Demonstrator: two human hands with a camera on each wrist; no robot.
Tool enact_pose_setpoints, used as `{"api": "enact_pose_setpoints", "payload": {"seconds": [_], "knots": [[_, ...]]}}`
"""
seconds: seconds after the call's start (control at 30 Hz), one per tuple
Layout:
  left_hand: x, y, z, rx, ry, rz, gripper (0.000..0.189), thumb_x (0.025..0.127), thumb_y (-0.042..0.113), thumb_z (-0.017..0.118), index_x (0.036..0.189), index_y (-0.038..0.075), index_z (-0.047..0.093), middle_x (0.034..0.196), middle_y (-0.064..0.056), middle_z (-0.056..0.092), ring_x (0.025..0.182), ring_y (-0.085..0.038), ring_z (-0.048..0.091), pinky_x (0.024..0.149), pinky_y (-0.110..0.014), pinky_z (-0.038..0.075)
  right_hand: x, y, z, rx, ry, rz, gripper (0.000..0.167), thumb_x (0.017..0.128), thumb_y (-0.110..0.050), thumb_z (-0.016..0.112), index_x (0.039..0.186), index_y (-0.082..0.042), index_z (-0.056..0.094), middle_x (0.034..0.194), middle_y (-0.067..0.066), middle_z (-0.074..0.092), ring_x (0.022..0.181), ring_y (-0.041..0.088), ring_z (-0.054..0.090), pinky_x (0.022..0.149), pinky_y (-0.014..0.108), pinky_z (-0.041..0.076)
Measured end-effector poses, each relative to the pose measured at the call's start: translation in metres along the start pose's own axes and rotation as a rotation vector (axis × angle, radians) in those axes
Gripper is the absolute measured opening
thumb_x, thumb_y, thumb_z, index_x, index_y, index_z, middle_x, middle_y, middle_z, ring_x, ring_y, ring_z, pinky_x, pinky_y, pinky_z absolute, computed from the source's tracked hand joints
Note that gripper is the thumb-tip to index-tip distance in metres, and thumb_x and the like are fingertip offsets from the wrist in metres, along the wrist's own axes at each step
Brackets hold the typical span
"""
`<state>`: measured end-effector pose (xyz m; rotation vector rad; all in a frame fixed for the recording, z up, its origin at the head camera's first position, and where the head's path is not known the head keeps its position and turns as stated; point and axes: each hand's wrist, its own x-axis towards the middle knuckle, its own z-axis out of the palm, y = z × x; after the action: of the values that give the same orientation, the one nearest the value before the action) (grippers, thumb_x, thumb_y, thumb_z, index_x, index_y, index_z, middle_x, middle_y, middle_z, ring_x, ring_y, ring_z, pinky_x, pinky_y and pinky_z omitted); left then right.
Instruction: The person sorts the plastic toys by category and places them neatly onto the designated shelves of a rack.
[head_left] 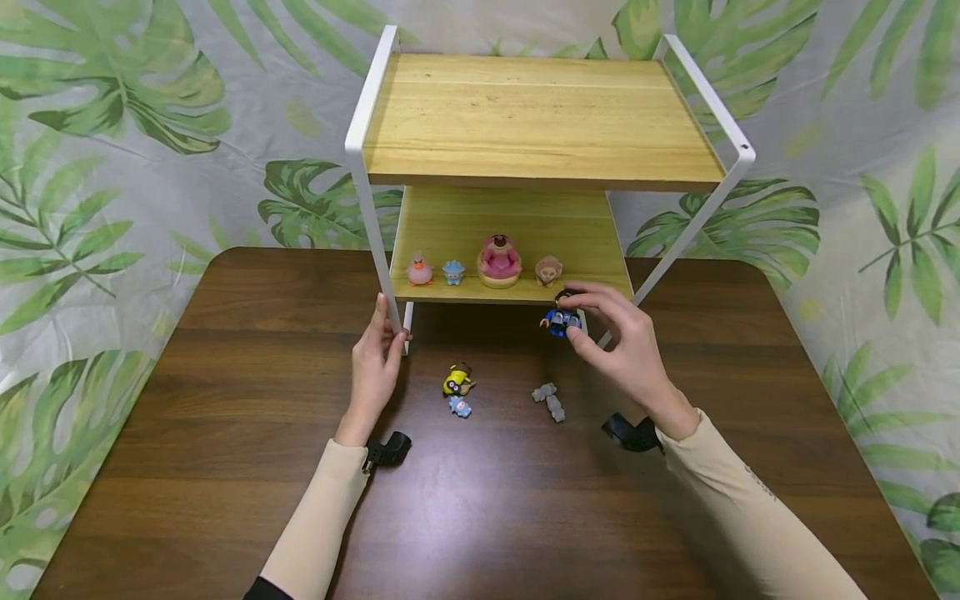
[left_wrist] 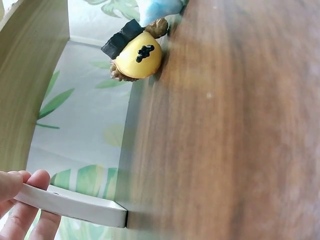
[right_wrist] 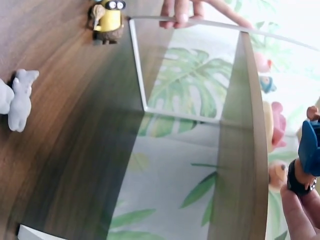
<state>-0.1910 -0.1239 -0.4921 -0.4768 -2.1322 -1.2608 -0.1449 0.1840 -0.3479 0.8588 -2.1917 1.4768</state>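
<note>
My right hand (head_left: 626, 342) pinches a small toy figure in blue (head_left: 558, 322) between thumb and fingers, just in front of the lower shelf's right front edge. In the right wrist view the figure (right_wrist: 311, 145) shows a blue body and a black band near the fingertips. On the left, my left hand (head_left: 375, 367) grips the white metal leg (head_left: 381, 242) of the two-tier shelf, thumb and fingers on either side of it. Along the lower board (head_left: 510, 208) stand a pink duck (head_left: 420, 270), a light-blue figure (head_left: 453, 272), a pink bear (head_left: 500, 262) and a brownish-pink figure (head_left: 549, 270).
Between the hands, a yellow minion figure (head_left: 456, 382) lies on the brown table (head_left: 225, 400) beside a small blue-and-white figure (head_left: 460, 407). Two grey figures (head_left: 555, 408) lie further right. The shelf's upper board (head_left: 532, 117) overhangs the lower one, and a leaf-patterned cloth (head_left: 112, 83) hangs behind.
</note>
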Motion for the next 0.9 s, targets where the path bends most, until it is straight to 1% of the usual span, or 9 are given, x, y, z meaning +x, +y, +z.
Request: {"api": "enact_pose_setpoints", "payload": {"seconds": [0.1,0.23,0.3,0.67,0.9], "knots": [[0.000,0.000,0.000,0.005,0.000,0.002,0.097,0.090,-0.010,0.059,0.149,0.051,0.013,0.085,-0.019,0.057,0.075,-0.029,0.063,0.064,-0.042,0.054,0.002,0.000,-0.001,-0.008,0.026,0.001,0.027,0.080,0.019,0.060,0.106,0.014,0.062,0.119,0.029,0.055,0.112,0.035,0.054,0.099,0.027,0.041],[0.000,0.000,-0.001,0.003,-0.005,-0.006,0.096,0.090,-0.009,0.059,0.149,0.051,0.013,0.086,-0.019,0.057,0.075,-0.029,0.063,0.064,-0.043,0.054,0.006,0.001,-0.002,-0.019,0.052,0.010,0.025,0.081,0.020,0.057,0.106,0.019,0.059,0.120,0.035,0.051,0.114,0.045,0.049,0.099,0.027,0.041],[0.000,0.000,-0.001,0.001,-0.005,-0.007,0.096,0.090,-0.009,0.059,0.149,0.052,0.013,0.086,-0.019,0.057,0.075,-0.029,0.063,0.064,-0.043,0.054,0.007,0.002,-0.002,-0.030,0.061,0.020,0.025,0.081,0.021,0.056,0.106,0.020,0.058,0.121,0.036,0.049,0.115,0.047,0.048,0.100,0.028,0.040],[-0.001,0.001,0.000,-0.015,-0.001,-0.001,0.094,0.091,-0.008,0.058,0.149,0.051,0.013,0.086,-0.018,0.058,0.075,-0.029,0.064,0.064,-0.042,0.054,0.017,0.003,-0.001,-0.095,0.090,0.039,0.023,0.087,0.019,0.052,0.110,0.022,0.053,0.129,0.038,0.045,0.123,0.044,0.044,0.104,0.037,0.036],[0.000,0.001,0.000,-0.020,0.000,-0.004,0.096,0.090,-0.009,0.059,0.149,0.052,0.013,0.086,-0.019,0.057,0.075,-0.029,0.063,0.065,-0.041,0.054,0.022,0.001,-0.001,-0.155,0.080,0.075,0.020,0.090,0.017,0.048,0.110,0.020,0.051,0.132,0.036,0.043,0.123,0.043,0.044,0.103,0.041,0.037]]}}
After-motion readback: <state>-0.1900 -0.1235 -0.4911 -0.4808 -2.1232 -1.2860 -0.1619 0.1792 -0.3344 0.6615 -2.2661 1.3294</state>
